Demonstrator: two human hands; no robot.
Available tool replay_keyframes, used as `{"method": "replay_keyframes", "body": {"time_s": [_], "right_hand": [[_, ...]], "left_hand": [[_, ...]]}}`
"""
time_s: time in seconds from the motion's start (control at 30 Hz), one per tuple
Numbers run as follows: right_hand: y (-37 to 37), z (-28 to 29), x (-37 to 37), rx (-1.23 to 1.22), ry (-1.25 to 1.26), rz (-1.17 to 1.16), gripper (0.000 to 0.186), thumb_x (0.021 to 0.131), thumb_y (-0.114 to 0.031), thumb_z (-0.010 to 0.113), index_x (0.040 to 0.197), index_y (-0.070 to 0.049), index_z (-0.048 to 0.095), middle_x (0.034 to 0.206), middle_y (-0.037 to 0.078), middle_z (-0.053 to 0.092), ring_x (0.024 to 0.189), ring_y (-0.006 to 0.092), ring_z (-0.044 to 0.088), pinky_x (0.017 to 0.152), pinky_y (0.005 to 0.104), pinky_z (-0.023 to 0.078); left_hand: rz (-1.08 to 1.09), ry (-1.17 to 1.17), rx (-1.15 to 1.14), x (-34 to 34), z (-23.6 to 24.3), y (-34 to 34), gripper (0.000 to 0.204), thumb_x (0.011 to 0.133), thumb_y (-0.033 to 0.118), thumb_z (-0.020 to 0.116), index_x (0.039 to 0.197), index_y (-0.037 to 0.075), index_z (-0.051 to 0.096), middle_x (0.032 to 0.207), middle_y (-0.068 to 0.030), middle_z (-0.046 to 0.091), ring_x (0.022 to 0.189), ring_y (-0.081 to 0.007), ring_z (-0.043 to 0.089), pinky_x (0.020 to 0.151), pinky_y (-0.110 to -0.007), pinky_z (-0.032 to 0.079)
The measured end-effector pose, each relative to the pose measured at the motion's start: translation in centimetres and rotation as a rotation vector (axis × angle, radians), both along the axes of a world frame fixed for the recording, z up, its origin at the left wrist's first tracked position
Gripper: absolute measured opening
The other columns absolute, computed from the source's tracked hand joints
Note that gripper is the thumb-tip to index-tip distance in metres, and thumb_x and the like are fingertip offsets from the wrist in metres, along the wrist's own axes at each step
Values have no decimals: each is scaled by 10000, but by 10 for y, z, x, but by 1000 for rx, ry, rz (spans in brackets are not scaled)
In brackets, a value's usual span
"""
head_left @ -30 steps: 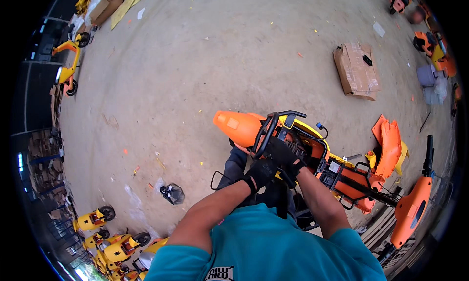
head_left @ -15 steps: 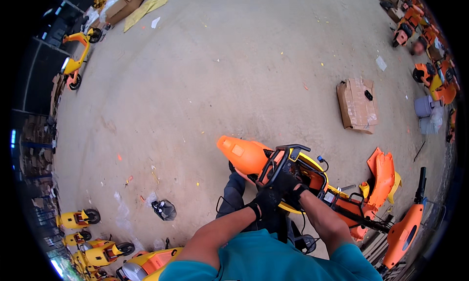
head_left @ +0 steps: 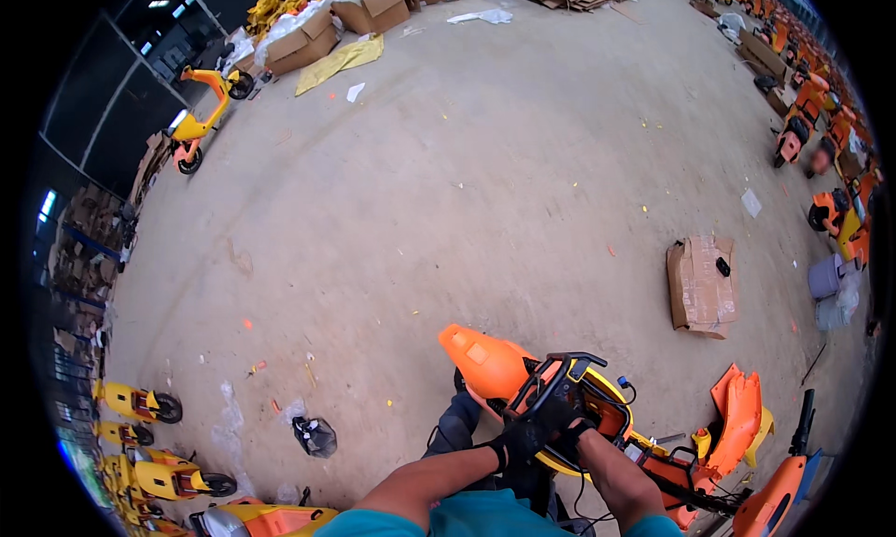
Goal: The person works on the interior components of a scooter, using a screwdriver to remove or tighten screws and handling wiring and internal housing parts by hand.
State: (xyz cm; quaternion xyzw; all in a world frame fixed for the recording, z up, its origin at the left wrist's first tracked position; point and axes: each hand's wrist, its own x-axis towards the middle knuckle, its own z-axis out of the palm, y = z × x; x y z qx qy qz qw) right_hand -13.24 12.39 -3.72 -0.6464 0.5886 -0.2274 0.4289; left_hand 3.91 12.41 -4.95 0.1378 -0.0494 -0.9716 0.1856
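Our left hand (head_left: 523,438) and right hand (head_left: 558,416) are near the black rack (head_left: 582,358) of the scooter (head_left: 485,364); whether our fingers grasp anything, we cannot tell.

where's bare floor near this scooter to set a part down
Widest: mostly bare grey concrete floor between the pointed orange scooter tail and the flat yellow sheet. Smaller: between that tail and the brown cardboard box. Crowded: around the black tubular rack, where the black-gloved left hand and right hand sit close.

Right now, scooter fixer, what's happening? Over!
Left hand, right hand together by black rack; grip unclear. Scooter body open on top. Orange panel beside it, clear of hands.
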Motion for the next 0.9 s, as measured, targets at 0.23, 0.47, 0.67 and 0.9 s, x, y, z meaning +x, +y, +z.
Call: {"method": "replay_keyframes", "body": {"time_s": [0.23, 0.47, 0.67, 0.9], "right_hand": [[-7, -4, -1, 14, 14, 8, 228, 811, -133, 602, 984, 16, 588, 901, 189, 618, 873, 349, 628, 732, 413, 504], [-1, -9, -5, 34, 30, 14, 211, 810, -139, 606, 956, 13, 596, 869, 184, 618, 847, 344, 630, 715, 414, 502], [1, -11, -3, 39, 32, 26, 198, 809, -145, 609, 932, 10, 602, 841, 179, 618, 825, 339, 632, 701, 414, 501], [6, -1, 4, 34, 21, 6, 186, 807, -152, 613, 904, 6, 610, 808, 173, 618, 800, 333, 634, 684, 415, 498]], "left_hand": [[7, 112, 181, 3, 17, -8, 381, 955, 376, 475, 1113, 45, 579, 1018, -144, 646, 969, -269, 622, 889, -361, 503], [52, 56, 170, -3, -44, 11, 479, 909, 339, 419, 1284, 47, 476, 1265, -159, 537, 1178, -305, 518, 1057, -423, 388], [-9, -333, -366, -4, -2, 13, 289, 890, 145, 540, 1149, 35, 602, 1123, -149, 626, 1084, -246, 589, 992, -345, 450], [18, 207, 351, -1, -30, 6, 445, 1003, 273, 416, 1377, 35, 451, 1381, -112, 507, 1267, -222, 479, 1117, -327, 344]]}}
